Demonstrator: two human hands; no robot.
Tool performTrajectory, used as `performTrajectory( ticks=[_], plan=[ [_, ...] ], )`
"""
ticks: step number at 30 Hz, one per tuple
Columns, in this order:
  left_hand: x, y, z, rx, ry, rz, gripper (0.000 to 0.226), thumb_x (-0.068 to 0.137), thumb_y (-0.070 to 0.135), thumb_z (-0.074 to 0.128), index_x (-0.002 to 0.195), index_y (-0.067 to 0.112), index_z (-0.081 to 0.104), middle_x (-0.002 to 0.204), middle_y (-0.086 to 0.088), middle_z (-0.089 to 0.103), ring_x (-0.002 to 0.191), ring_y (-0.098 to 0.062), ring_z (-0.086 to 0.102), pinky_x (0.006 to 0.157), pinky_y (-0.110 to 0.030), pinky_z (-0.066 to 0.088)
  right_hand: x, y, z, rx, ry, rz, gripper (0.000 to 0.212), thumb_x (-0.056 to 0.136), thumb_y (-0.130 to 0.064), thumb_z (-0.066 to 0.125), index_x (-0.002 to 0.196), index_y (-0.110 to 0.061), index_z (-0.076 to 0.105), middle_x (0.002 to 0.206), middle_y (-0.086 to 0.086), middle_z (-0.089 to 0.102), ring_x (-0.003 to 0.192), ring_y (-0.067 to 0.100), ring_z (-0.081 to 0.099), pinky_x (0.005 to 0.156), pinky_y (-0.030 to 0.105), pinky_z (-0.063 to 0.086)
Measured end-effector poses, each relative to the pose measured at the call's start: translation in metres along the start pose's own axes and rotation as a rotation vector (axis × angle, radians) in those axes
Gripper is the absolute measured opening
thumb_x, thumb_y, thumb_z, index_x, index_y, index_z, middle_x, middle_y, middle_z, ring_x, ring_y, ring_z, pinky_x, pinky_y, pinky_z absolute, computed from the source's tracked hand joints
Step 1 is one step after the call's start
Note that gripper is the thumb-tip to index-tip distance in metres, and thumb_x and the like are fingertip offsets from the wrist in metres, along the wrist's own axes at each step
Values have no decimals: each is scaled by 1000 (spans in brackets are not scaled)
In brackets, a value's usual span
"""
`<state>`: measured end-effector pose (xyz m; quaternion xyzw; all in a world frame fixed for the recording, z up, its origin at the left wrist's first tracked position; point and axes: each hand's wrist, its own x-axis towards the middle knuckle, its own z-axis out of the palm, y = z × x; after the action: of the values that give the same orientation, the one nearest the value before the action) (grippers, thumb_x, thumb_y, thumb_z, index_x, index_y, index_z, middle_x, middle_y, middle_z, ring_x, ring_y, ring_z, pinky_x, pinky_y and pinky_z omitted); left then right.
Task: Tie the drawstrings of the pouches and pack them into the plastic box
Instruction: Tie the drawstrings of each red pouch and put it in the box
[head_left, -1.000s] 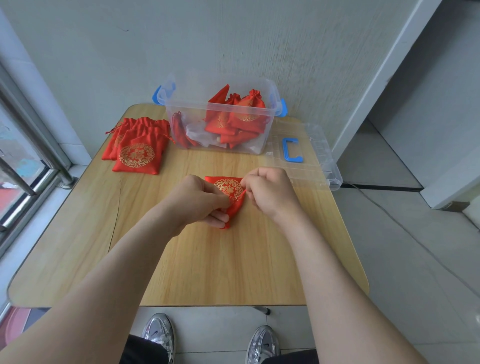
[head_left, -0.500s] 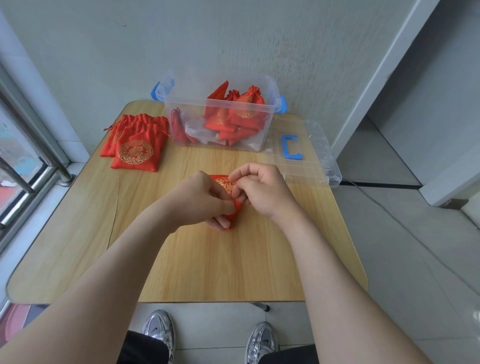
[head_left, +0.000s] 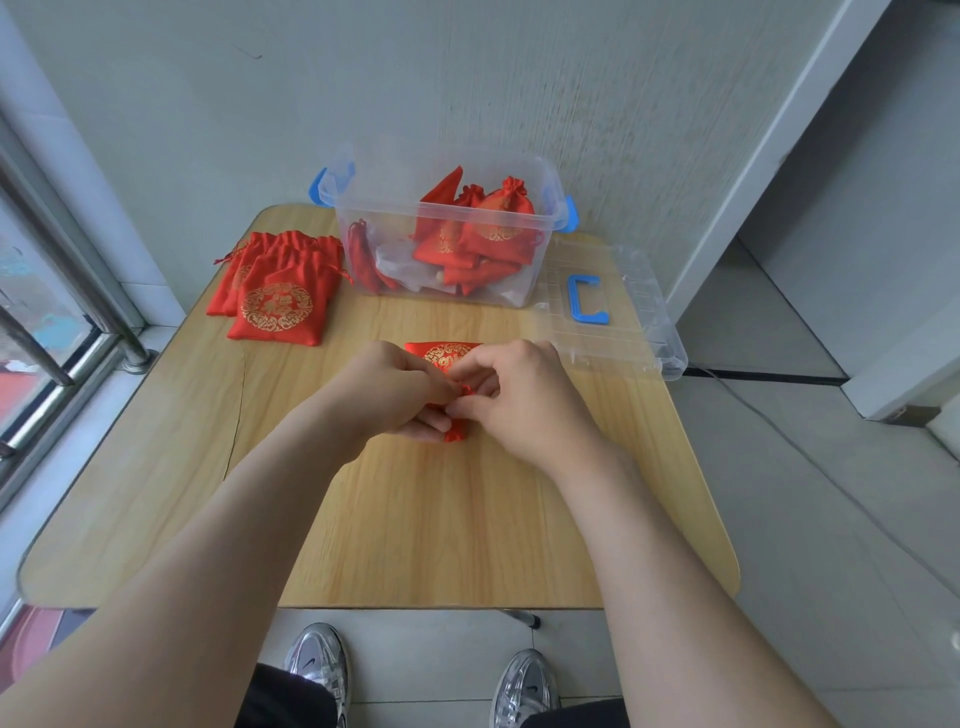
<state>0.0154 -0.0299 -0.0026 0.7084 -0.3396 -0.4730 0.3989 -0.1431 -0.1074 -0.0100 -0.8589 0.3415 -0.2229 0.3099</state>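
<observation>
You sit at a pale wooden bench (head_left: 415, 519) set against a grey wall, a barred window (head_left: 47, 332) at your 9 o'clock and grey floor tiles (head_left: 810, 519) at your 3 o'clock; two silver shoes (head_left: 319, 662) show beneath the near edge. One clear plastic box (head_left: 363, 228) with blue latches stands at 12 o'clock on the bench, lid off, holding several tied red pouches (head_left: 493, 228) too heaped to count. Its one clear lid (head_left: 628, 332) lies flat at 2 o'clock, touching the box. One overlapping stack of untied red pouches (head_left: 278, 306), at least three, lies at 10 o'clock. A single red pouch (head_left: 444, 356) with a gold emblem lies at the bench's centre, its mouth toward you. Your left hand (head_left: 384, 389) and right hand (head_left: 524, 395) meet over that mouth: the fingers (head_left: 431, 421) of the left are curled and pinch the gathered red neck, and those of the right are bent in, pinching the same bunch from 3 o'clock
</observation>
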Motion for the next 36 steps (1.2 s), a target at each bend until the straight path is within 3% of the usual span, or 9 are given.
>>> performTrajectory(
  ticks=[3,7,15,19,23,28,33,36],
  plan=[
    [0,0,-1,-3,4,2,13,99,6,70,94,-2,79,80,-19,78,75,-24,79,68,-29,65,4,1,5,-74,-8,-43,19,84,-13,82,99,-23,84,87,-6,77,82,12,70,78,37,61],
    [-1,-2,-1,-1,2,62,11,99,3,70,97,-4,79,87,-22,79,86,-30,80,76,-29,66,7,4,9,-171,55,-41,16,91,-13,78,100,-26,84,92,1,78,88,22,71,79,42,61],
    [-5,2,11,-35,171,122,4,89,-4,77,92,-3,78,77,-17,79,75,-28,80,68,-30,66,8,-1,11,-182,108,54,17,93,-11,76,96,-25,86,83,1,75,78,20,69,66,35,61],
    [-4,1,13,114,256,232,14,80,3,84,88,12,76,74,-4,79,71,-20,78,68,-32,65,6,-4,8,-185,140,67,20,94,-6,74,101,-20,86,90,3,75,83,19,67,70,29,58],
    [-5,2,16,231,375,343,20,74,4,85,86,17,76,74,3,78,64,-5,75,69,-26,64,7,-8,9,-67,152,168,22,89,-5,71,90,-22,85,86,-2,76,86,18,70,74,30,59],
    [-6,0,19,329,468,445,23,71,12,85,88,23,75,78,12,76,77,-3,74,76,-35,63,7,-11,2,157,101,368,21,91,-11,75,79,-29,78,78,-7,74,78,6,70,58,13,46],
    [-1,-1,19,361,473,492,25,72,6,83,94,17,75,80,11,75,78,-2,73,78,-33,63,8,-11,1,350,100,453,11,88,-14,78,82,-24,81,72,-7,71,80,15,71,69,26,51],
    [1,-2,16,393,419,503,25,73,6,81,94,17,74,79,11,76,77,-1,73,77,-28,61,8,-10,-2,369,57,494,13,86,-12,75,80,-23,81,81,-4,74,84,16,69,72,28,50]
  ],
)
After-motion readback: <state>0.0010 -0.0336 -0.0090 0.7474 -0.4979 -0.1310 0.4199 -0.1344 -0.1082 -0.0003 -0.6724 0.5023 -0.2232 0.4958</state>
